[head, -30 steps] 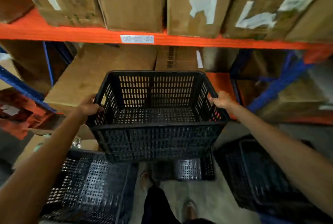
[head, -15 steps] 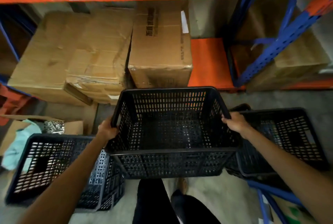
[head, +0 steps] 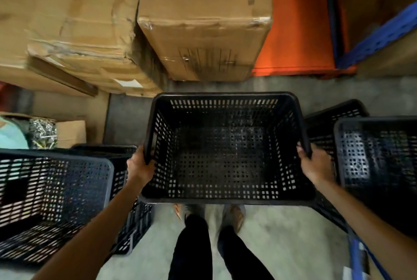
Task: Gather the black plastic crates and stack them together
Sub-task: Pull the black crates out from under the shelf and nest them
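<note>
- While both hands, left hand (head: 140,168) & right hand (head: 314,162), have fingers curled tight on the held crate (head: 225,151) rims, centre-near above floor, keep it level.
- Nest it square into left crate (head: 54,200) or right crate (head: 379,162); which is prob. a judgement call.

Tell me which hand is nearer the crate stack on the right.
Right. The right hand grips the held crate rim right beside that right crate stack; the left hand grips the opposite rim, across the held crate.

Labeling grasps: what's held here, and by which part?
One empty black crate, carried in both hands: left hand grips the left rim, right hand the right rim, fingers curled over the edges.
</note>
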A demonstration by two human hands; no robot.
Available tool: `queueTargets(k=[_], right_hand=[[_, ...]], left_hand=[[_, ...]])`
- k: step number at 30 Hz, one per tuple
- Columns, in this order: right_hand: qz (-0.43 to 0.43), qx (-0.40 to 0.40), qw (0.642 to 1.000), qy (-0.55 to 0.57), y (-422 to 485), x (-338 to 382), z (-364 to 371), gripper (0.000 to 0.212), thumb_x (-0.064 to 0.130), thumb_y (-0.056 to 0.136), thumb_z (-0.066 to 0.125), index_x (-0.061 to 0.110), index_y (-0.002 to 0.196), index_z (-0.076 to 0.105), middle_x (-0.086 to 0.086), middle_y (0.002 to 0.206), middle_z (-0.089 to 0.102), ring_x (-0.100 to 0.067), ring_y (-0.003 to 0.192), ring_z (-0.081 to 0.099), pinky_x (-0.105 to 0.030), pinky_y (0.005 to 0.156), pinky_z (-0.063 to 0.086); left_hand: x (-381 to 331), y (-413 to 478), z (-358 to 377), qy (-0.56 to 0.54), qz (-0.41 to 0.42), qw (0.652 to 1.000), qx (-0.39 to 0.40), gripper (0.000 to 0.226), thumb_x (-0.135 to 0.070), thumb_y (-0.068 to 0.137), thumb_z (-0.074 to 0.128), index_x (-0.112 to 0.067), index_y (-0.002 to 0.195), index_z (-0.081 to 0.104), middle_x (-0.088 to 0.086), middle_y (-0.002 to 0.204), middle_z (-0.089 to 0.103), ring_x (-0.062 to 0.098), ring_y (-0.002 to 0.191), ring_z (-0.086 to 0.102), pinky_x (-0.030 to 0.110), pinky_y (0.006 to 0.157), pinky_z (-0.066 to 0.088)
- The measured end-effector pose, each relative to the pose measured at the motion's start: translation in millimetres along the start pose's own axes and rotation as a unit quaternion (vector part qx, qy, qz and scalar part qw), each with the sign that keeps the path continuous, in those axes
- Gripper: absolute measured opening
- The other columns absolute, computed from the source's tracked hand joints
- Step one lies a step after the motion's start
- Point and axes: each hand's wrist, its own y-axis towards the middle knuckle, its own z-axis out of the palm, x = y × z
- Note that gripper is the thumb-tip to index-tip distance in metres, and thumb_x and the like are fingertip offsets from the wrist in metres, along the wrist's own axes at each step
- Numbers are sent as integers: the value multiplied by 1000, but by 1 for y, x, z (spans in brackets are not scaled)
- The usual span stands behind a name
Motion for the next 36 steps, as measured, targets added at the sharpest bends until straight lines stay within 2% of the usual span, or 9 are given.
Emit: queueTargets(k=[6, 10, 16, 20, 23, 27, 32, 34, 36], right_hand=[[-9, -55, 998, 7, 13, -11, 44, 36, 31, 99, 49, -1, 113, 60, -29, 97, 68, -44, 92, 66, -43, 73, 50], [-28, -95, 995, -20, 13, -16, 53, 39, 35, 101, 43, -2, 104, 54, -29, 83, 64, -45, 77, 65, -40, 60, 44], [-49, -112, 992, -26, 10, -16, 51, 38, 35, 100, 45, -2, 95, 54, -26, 74, 61, -42, 67, 63, -32, 56, 36], [-73, -120, 990, -19, 5, -15, 48, 36, 31, 101, 46, -4, 92, 51, -25, 69, 58, -41, 60, 60, -31, 53, 33], [-55, -96, 993, -28, 7, -15, 47, 34, 29, 101, 45, -5, 101, 51, -29, 78, 61, -44, 69, 62, -37, 54, 40], [-41, -86, 994, -60, 5, -13, 48, 37, 31, 102, 40, -4, 110, 48, -31, 88, 63, -47, 77, 63, -47, 62, 47], [-47, -106, 991, -66, 5, -10, 52, 39, 30, 102, 39, -4, 117, 47, -30, 82, 64, -46, 70, 64, -44, 58, 47], [-49, -111, 990, -71, 3, -11, 56, 38, 30, 102, 39, -4, 118, 46, -29, 77, 63, -45, 65, 64, -43, 53, 45], [-39, -121, 990, -68, 4, -13, 57, 36, 28, 102, 40, -4, 117, 46, -27, 71, 63, -44, 60, 63, -35, 50, 38]], left_hand=[[11, 23, 33, -39, 9, 998, -41, 32, -1, 85, 56, -2, 117, 51, 26, 108, 68, 45, 100, 64, 49, 81, 55], [15, 23, 45, -24, 37, 996, -73, 27, 0, 86, 50, -4, 112, 43, 28, 94, 68, 49, 84, 64, 39, 62, 44], [29, 18, 48, -61, 63, 994, -66, 22, -2, 90, 48, -4, 112, 43, 20, 93, 70, 39, 76, 66, 32, 62, 43], [33, 11, 56, -72, 75, 992, -68, 26, -4, 93, 50, 2, 117, 41, 9, 82, 61, 21, 64, 52, 35, 56, 43], [31, 14, 61, -64, 80, 992, -74, 26, -3, 93, 48, 2, 117, 40, 6, 79, 55, 21, 64, 51, 30, 57, 40], [33, 19, 62, -69, 81, 991, -76, 23, 0, 89, 50, 0, 112, 44, 5, 89, 61, 19, 71, 54, 29, 63, 43], [39, 21, 67, -60, 82, 991, -86, 23, -2, 90, 50, 1, 111, 43, 17, 92, 68, 32, 73, 63, 30, 62, 41], [41, 22, 69, -48, 83, 992, -88, 23, -3, 91, 48, 0, 111, 39, 18, 85, 65, 30, 66, 58, 31, 59, 41], [38, 26, 68, -34, 91, 993, -74, 22, -5, 92, 47, -2, 110, 35, 10, 77, 58, 20, 55, 50, 31, 55, 40]])
